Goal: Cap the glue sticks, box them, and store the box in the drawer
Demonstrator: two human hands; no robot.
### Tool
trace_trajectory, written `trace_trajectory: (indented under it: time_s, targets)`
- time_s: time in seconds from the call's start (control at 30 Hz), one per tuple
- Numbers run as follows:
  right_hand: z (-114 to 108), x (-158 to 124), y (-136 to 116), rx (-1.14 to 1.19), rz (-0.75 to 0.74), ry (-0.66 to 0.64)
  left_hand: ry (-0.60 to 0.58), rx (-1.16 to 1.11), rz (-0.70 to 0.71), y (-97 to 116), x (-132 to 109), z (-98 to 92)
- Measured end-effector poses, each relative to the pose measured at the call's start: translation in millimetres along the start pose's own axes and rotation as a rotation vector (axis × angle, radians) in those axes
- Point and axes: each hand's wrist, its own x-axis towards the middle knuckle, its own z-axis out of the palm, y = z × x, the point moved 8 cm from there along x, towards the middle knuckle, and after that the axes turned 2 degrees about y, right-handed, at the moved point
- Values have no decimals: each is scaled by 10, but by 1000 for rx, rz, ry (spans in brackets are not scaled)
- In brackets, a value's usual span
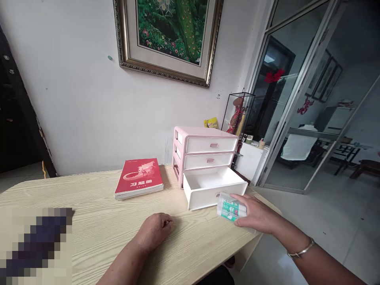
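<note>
A pale wooden counter [89, 194] spreads beneath the cabinet [210, 149], reaching well to its left. A glass door [297, 92] stands right of the cabinet and behind it, and a framed picture [175, 29] hangs on the wall above and behind it. The cabinet itself is pink, with three white drawers; the bottom drawer [204, 198] is pulled out toward the person. A glass case [239, 114] stands behind the cabinet's right side. Left of the cabinet, a red book [141, 177] lies flat. In front and to its left, the left grip [156, 230] rests narrow, fingers curled; I cannot tell whether it holds anything.

In front of the cabinet's right side, the right grip [257, 211] holds a clear plastic box [229, 206]. The box juts out leftward from between thumb and fingers, its right end held, its labelled part free. It overlaps the bottom drawer's front; whether they touch is unclear. A yellow packet [211, 122] shows behind the cabinet's top.
</note>
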Motion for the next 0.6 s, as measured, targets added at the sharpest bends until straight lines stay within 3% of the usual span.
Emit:
trace_trajectory:
  time_s: [0.23,0.33,0.6]
  targets:
    - [174,373,212,115,95,125,8,8,-22,19,-12,-10]
    - [186,546,180,81,98,216,2,14,-26,34,-9,-21]
    - [311,1016,9,130,58,222,-32,19,35,137,-34,-51]
